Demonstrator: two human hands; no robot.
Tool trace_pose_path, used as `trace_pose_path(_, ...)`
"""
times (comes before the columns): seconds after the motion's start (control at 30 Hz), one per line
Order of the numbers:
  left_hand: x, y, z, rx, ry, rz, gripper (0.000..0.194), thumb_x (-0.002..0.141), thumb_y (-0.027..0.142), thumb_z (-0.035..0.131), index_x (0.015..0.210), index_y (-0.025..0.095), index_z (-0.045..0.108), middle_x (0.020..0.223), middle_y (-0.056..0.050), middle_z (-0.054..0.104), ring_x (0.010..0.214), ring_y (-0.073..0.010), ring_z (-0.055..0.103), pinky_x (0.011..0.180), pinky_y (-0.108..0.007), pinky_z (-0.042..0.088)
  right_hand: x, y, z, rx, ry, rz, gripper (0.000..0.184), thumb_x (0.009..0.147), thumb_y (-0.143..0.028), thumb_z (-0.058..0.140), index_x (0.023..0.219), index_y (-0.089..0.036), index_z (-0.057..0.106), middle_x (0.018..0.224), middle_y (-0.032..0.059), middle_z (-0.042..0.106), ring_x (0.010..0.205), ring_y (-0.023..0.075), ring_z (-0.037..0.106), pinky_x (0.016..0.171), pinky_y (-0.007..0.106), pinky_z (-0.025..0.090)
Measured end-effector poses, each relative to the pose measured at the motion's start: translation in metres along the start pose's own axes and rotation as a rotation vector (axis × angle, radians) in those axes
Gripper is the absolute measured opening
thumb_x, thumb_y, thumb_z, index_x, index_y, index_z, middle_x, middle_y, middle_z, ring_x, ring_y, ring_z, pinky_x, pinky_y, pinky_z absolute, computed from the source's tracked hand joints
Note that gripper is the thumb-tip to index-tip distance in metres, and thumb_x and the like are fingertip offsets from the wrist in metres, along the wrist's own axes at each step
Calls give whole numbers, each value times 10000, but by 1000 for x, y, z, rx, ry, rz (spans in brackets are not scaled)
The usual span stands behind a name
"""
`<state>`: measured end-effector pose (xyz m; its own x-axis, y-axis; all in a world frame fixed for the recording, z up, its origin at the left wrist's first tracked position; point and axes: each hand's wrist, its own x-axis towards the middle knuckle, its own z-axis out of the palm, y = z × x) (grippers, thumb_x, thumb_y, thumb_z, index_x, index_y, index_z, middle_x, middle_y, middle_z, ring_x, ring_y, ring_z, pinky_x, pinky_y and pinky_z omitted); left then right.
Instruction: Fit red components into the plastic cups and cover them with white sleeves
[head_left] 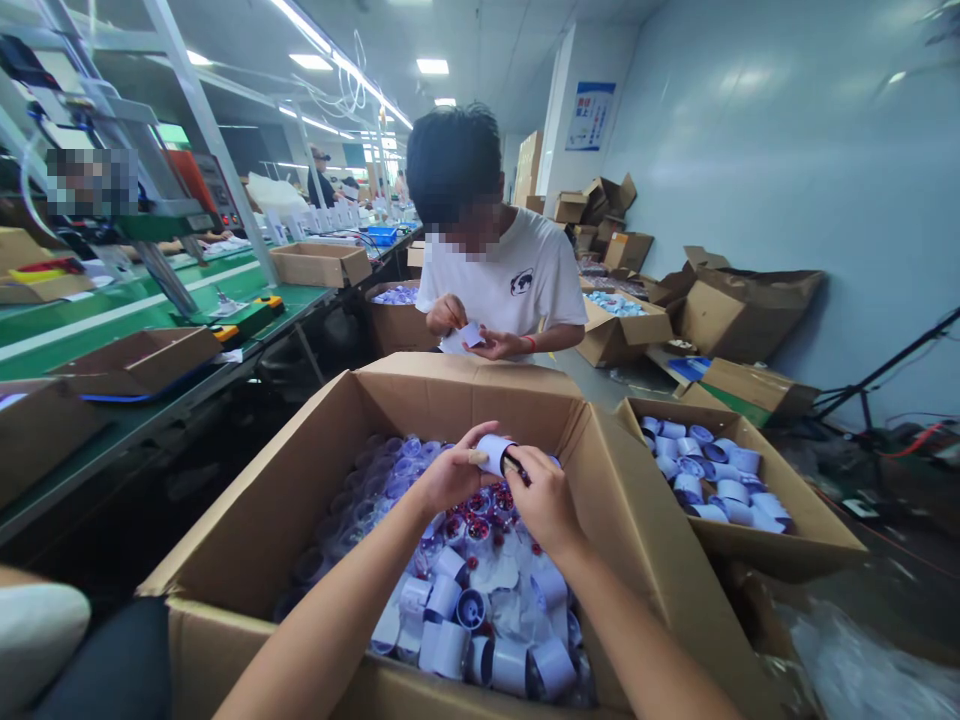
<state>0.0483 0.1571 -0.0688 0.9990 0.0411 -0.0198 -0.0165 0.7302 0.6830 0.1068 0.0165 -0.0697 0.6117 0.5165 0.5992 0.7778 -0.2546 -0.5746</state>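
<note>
My left hand (459,474) is closed round a short white plastic cylinder (493,454), held tilted above a large cardboard box (262,520). At the cylinder's dark end, my right hand (546,497) is pinched. Something small and dark shows at its fingertips, but I cannot make out what it is. Below both hands, the box holds several similar white cylinders (451,648), clear plastic cups (375,480) and small red parts (480,520). Some of these contents are hidden behind my forearms.
Facing me across the box, a person (517,270) handles a white piece. A smaller box (810,520) of white cylinders stands at right. On the left runs a green workbench (247,300) with trays and machines. A tripod (885,370) and plastic bags (862,660) are at far right.
</note>
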Motion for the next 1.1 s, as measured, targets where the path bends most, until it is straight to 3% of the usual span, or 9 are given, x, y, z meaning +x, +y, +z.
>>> trace_pose_path(0.77, 2, -1, 3, 13, 70, -11, 423, 676, 59, 547, 1083, 161, 599, 979, -79, 638, 817, -182, 617, 657, -264, 507, -1, -11, -2, -222, 29, -29, 257, 875, -215, 409, 916, -159, 657, 856, 101, 648, 805, 205, 578, 760, 317, 420)
trace_pose_path(1.0, 2, 0, 4, 13, 79, -19, 433, 672, 62, 528, 1087, 160, 600, 930, -68, 640, 745, -159, 603, 628, -257, 505, -3, -8, 0, -213, -24, -43, 242, 827, -116, 441, 882, -190, 664, 862, 79, 619, 798, 195, 544, 739, 302, 420)
trace_pose_path(1.1, 2, -1, 4, 18, 80, -19, 425, 666, 62, 527, 1074, 156, 603, 928, -70, 640, 741, -159, 601, 629, -255, 505, -4, -6, 2, -218, 31, -27, 235, 804, -103, 459, 839, -188, 675, 862, 84, 569, 802, 196, 513, 738, 309, 423)
